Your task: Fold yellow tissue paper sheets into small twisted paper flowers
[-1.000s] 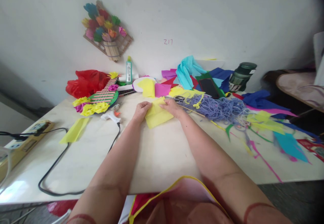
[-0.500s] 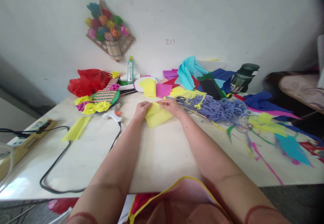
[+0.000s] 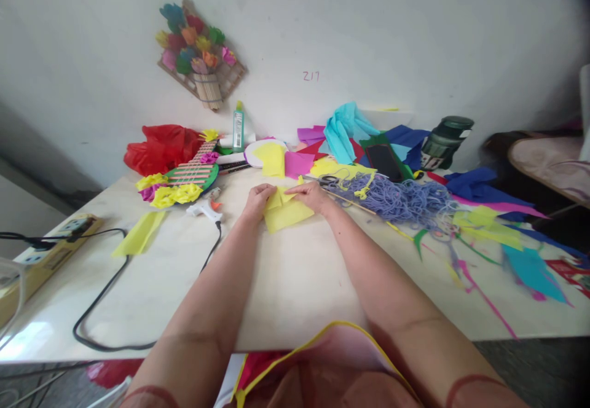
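Between my two hands is a sheet of yellow crepe paper (image 3: 288,214), its far edge folded or gathered. My left hand (image 3: 260,201) pinches the paper at its left corner. On the other side, my right hand (image 3: 310,195) grips the upper right part, fingers pressed together near the fold. A thin wooden stick (image 3: 350,200) and scissors (image 3: 328,180) lie just past my right hand. To the left of my left hand rests a white glue gun (image 3: 205,210) with a black cord.
A decorated green craft piece (image 3: 193,176) and a yellow strip (image 3: 139,233) lie left, near a power strip (image 3: 50,260). Tangled purple yarn (image 3: 401,199), a phone (image 3: 383,161) and a dark green bottle (image 3: 446,142) are right. Coloured paper scraps lie along the back.
The far edge of the yellow crepe paper now shows a fold with a raised notch between my fingers. Both hands stay in nearly the same place.
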`<state>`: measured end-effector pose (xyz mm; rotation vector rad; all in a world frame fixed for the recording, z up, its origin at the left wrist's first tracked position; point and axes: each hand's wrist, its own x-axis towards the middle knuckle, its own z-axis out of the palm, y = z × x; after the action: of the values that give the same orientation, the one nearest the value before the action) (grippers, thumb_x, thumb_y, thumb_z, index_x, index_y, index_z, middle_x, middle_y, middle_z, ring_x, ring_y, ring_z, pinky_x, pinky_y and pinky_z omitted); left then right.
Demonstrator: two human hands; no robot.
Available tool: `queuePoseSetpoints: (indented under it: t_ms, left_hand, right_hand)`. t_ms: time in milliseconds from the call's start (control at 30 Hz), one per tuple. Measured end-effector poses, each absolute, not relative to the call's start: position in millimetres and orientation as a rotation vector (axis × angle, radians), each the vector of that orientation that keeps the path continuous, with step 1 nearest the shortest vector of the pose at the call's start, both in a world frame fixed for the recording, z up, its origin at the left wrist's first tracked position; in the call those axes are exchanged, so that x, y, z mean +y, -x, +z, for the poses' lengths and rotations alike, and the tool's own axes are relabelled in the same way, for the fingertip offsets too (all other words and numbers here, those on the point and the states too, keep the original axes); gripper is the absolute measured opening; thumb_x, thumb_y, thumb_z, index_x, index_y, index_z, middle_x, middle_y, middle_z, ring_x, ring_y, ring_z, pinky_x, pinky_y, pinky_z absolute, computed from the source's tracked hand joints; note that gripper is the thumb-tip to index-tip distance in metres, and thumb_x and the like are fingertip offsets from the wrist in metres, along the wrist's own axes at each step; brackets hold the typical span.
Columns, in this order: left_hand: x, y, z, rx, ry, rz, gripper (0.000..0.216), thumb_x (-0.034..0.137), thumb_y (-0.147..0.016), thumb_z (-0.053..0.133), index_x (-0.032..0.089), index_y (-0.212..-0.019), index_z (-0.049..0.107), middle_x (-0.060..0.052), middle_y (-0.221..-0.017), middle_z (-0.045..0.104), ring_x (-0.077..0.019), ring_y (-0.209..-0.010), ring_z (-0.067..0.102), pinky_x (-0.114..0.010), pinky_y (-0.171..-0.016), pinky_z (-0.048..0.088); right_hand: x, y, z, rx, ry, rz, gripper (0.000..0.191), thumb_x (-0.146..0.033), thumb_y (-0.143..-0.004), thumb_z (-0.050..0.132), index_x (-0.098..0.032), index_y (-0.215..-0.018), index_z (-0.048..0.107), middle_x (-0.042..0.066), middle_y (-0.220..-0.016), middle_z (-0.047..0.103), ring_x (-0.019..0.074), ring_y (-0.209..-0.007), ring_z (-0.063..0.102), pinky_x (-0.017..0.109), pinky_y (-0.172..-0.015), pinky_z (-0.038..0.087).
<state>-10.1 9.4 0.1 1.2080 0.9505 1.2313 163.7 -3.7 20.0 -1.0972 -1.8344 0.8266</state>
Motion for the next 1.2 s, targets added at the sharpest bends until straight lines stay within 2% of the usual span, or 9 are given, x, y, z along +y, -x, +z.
queuePoseSetpoints:
  t_ms: [267, 400, 600, 800, 867, 967, 1033, 1200]
  left_hand:
    - [9.1, 9.8, 1.2, 0.932, -1.172, 1.239, 0.018, 0.029, -0.062, 0.061, 0.014, -0.059, 0.051, 0.004, -0.044, 0.046, -0.0073, -0.039, 0.042, -0.02, -0.039, 0.027]
    - [8.2, 9.1, 1.3, 0.906, -1.185, 1.235, 0.025, 0.034, -0.063, 0.063, 0.015, -0.057, 0.048, 0.005, -0.045, 0.046, -0.0071, -0.039, 0.042, -0.02, -0.038, 0.027]
    - [7.7, 9.5, -1.0, 0.998, -1.327, 1.178, 0.029, 0.041, -0.062, 0.065, 0.015, -0.061, 0.052, 0.004, -0.046, 0.049, -0.0068, -0.038, 0.041, -0.02, -0.038, 0.025]
    - [8.4, 9.5, -1.6, 0.988, -1.35, 1.198, 0.03, 0.044, -0.063, 0.064, 0.015, -0.064, 0.054, 0.003, -0.049, 0.053, -0.0074, -0.041, 0.044, -0.02, -0.04, 0.029]
    - [8.0, 9.3, -1.2, 0.985, -1.348, 1.198, 0.031, 0.044, -0.063, 0.065, 0.015, -0.065, 0.055, 0.002, -0.051, 0.054, -0.0079, -0.042, 0.046, -0.02, -0.041, 0.03]
    - [7.0, 9.1, -0.5, 0.971, -1.353, 1.204, 0.032, 0.045, -0.063, 0.065, 0.015, -0.067, 0.055, 0.002, -0.054, 0.056, -0.0081, -0.044, 0.047, -0.02, -0.043, 0.033]
    - [6.3, 8.9, -0.1, 0.952, -1.356, 1.213, 0.031, 0.045, -0.063, 0.064, 0.015, -0.067, 0.056, 0.002, -0.055, 0.056, -0.0079, -0.045, 0.047, -0.02, -0.043, 0.033]
    - [5.0, 8.4, 0.6, 0.935, -1.351, 1.219, 0.031, 0.044, -0.063, 0.065, 0.015, -0.068, 0.056, 0.002, -0.057, 0.056, -0.0087, -0.047, 0.049, -0.02, -0.045, 0.035]
  right_hand:
    - [-2.3, -163.0, 18.2, -1.906, 1.148, 0.738, 0.029, -0.007, -0.066, 0.051, -0.017, -0.084, 0.071, 0.005, -0.081, 0.07, 0.0145, -0.073, 0.062, 0.025, -0.068, 0.046]
    - [-2.2, -163.2, 19.1, -1.944, 1.119, 0.698, 0.029, -0.006, -0.065, 0.05, -0.018, -0.081, 0.072, 0.004, -0.081, 0.07, 0.0141, -0.074, 0.061, 0.025, -0.07, 0.045]
    - [-5.1, -162.5, 22.0, -1.987, 1.068, 0.704, 0.03, -0.007, -0.065, 0.047, -0.016, -0.079, 0.072, 0.005, -0.079, 0.069, 0.0142, -0.072, 0.06, 0.026, -0.07, 0.044]
    - [-8.2, -168.1, 30.6, -1.89, 0.939, 0.89, 0.024, -0.02, -0.072, 0.046, -0.015, -0.075, 0.07, 0.004, -0.079, 0.067, 0.0157, -0.083, 0.057, 0.026, -0.077, 0.04]
    - [-6.8, -168.8, 30.0, -1.818, 0.956, 0.92, 0.026, -0.027, -0.075, 0.045, -0.015, -0.078, 0.068, 0.004, -0.078, 0.065, 0.0149, -0.08, 0.056, 0.026, -0.073, 0.039]
    - [-3.5, -167.6, 25.1, -1.77, 1.083, 0.928, 0.033, -0.04, -0.074, 0.046, -0.013, -0.078, 0.065, 0.001, -0.069, 0.059, 0.0128, -0.067, 0.05, 0.024, -0.061, 0.036]
    - [-2.1, -166.0, 22.2, -1.801, 1.157, 0.891, 0.036, -0.046, -0.072, 0.048, -0.013, -0.067, 0.06, -0.001, -0.057, 0.049, 0.0107, -0.057, 0.043, 0.023, -0.054, 0.031]
    - [-2.7, -162.9, 22.9, -1.903, 1.264, 0.753, 0.042, -0.051, -0.069, 0.05, -0.017, -0.049, 0.036, -0.006, -0.047, 0.025, 0.007, -0.048, 0.025, 0.023, -0.048, 0.019]
